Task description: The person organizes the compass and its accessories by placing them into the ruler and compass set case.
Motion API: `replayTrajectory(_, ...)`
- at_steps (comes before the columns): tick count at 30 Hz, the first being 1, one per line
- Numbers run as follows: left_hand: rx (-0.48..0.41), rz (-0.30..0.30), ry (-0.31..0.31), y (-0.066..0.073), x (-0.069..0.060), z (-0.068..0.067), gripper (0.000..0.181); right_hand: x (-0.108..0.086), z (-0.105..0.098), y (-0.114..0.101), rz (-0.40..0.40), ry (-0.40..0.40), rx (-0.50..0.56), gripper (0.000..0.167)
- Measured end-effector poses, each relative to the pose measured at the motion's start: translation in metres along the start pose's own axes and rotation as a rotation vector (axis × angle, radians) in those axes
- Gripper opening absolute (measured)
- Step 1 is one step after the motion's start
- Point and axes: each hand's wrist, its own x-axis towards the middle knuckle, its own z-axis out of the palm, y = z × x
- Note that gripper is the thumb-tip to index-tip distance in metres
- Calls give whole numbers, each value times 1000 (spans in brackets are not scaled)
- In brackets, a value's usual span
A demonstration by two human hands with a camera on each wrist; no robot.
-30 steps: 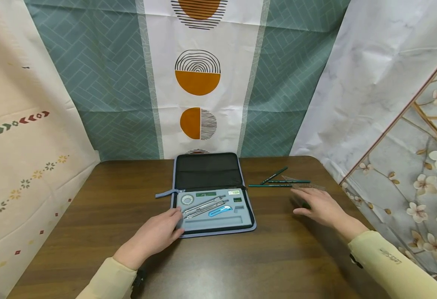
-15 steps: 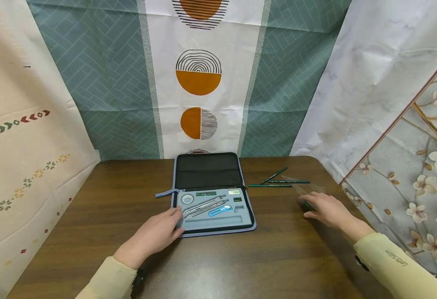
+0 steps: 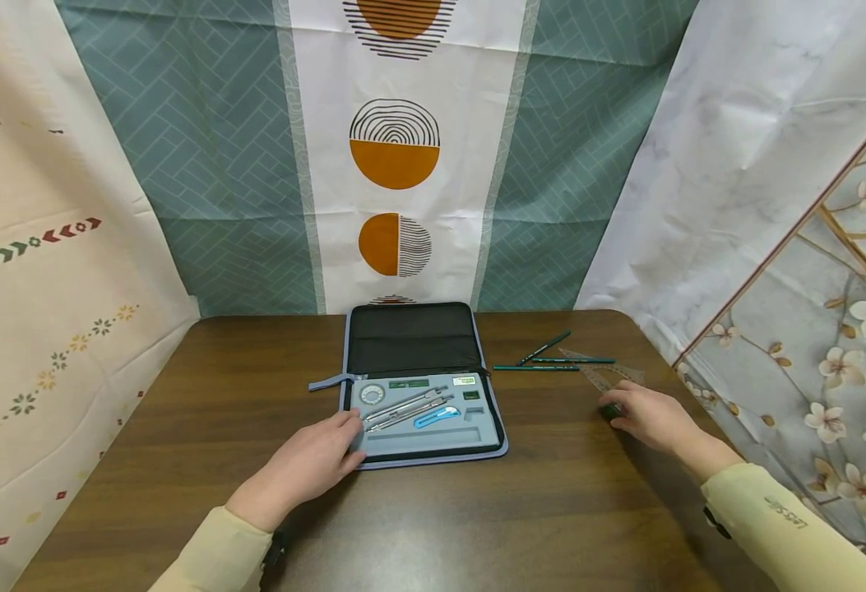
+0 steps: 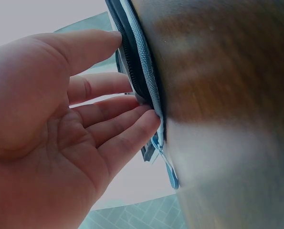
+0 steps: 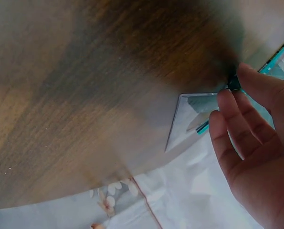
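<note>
My left hand (image 3: 307, 464) rests at the near left corner of an open zip case (image 3: 502, 440), thumb and fingertips touching its rim, also seen in the left wrist view. Inside lie two metal compasses (image 3: 406, 409), a blue utility knife (image 3: 437, 417), a white eraser (image 3: 464, 381) and a round white dial-like piece (image 3: 371, 395). To the right, my right hand (image 3: 650, 421) pinches a small dark green thing (image 5: 234, 84) between thumb and fingers, low over the table; its kind is mostly hidden. Just beyond sits a clear set square (image 5: 179, 102).
Several dark green pencils (image 3: 536, 367) lie right of the case, some touching or overlapping the clear plastic drawing pieces. The case's black lid (image 3: 414, 337) leans back near the hanging curtain (image 3: 418, 247). A zip pull strap (image 3: 326, 383) sticks out left.
My right hand has moved a little to the right and down toward the small dark green thing, and its fingers have drawn together on it. The left hand stays at the case.
</note>
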Motion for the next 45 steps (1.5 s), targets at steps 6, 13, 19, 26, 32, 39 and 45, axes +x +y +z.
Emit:
replayTrajectory(6,-3,6,3,0,0,0,25,0,3,0,14,14,-6,37)
replayTrajectory(13,1,11,7,0,0,-1,25,2,5,0,14,35,-8,32)
replayTrajectory(19,8,17,21,-1,0,1,25,4,7,1,-7,53,-14,31)
replayTrajectory(26,16,23,31,-1,-1,3,26,4,9,2,-6,59,-22,30)
replayTrajectory(32,11,16,20,-1,-1,1,25,4,9,2,-2,59,-29,29)
replayTrajectory(39,3,13,17,0,-1,0,25,4,8,0,8,37,6,27)
replayTrajectory(45,-1,13,18,0,-1,1,26,5,8,0,13,31,2,27)
